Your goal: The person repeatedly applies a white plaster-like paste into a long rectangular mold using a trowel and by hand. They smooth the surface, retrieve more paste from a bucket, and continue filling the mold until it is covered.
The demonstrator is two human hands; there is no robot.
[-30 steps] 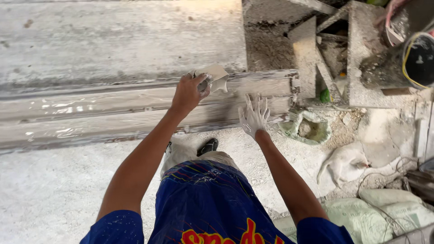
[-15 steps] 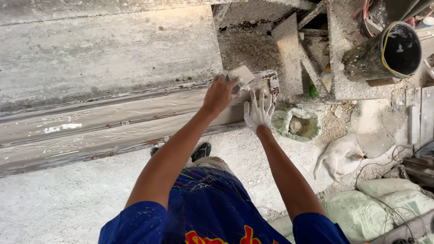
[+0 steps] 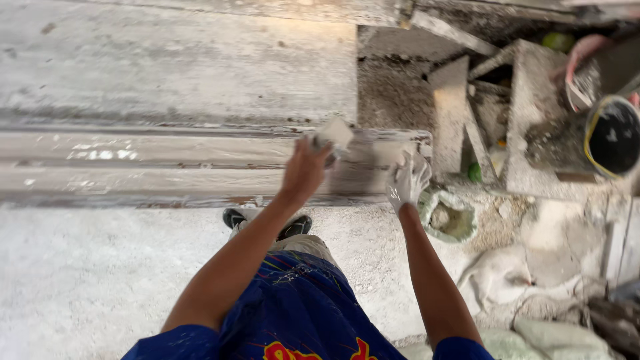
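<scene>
My left hand [image 3: 303,170] grips a small flat pale block [image 3: 335,133] and presses it against the long stepped plaster moulding [image 3: 153,157] that runs in from the left. My right hand [image 3: 408,180], white with a glove or plaster, rests with fingers spread on the moulding's right end [image 3: 407,143], a short way right of the block. Wet grey plaster covers the stretch of moulding between the two hands. Both forearms reach forward from my blue patterned shorts [image 3: 300,313].
A wide whitish slab [image 3: 173,60] lies behind the moulding. Right of the moulding's end are concrete blocks [image 3: 533,113], rubble, a black bucket [image 3: 613,137] and a green bowl of plaster [image 3: 450,217]. Sacks [image 3: 553,333] lie at the lower right. My shoes [image 3: 235,217] stand below the moulding.
My left hand has kept the block on the moulding and shifted slightly along it. My right hand has moved closer to the moulding's right end. The camera view has shifted.
</scene>
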